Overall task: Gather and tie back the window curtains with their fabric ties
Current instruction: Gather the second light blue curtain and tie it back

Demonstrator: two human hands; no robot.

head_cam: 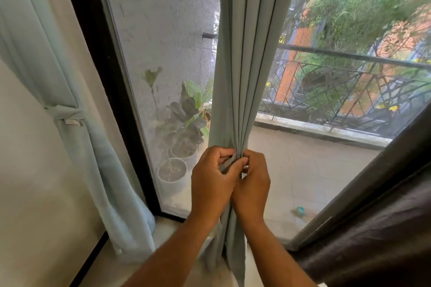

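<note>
Both hands are clenched on the middle pale-green curtain (240, 81), gathered into tight pleats at the point of hold. Left hand (211, 182) has fingers curled round the bundle from its side; right hand (253, 184) pinches the folds against it, thumbs meeting at the front. Whether a fabric tie is already between the fingers cannot be told; none shows.

Well to the left of the grip, a second curtain (70, 91) hangs against the wall, already cinched by its knotted tie (64, 113).

Judgement: gathering is done here, tying is not. To do it well, keep one hand clamped so the pleats do not spring loose, pass the tie round just at the hold, and knot it level with the finished one.

Beyond the screen, left of the grip: white pots (171, 173) holding broad-leaved plants (186, 121).
</note>
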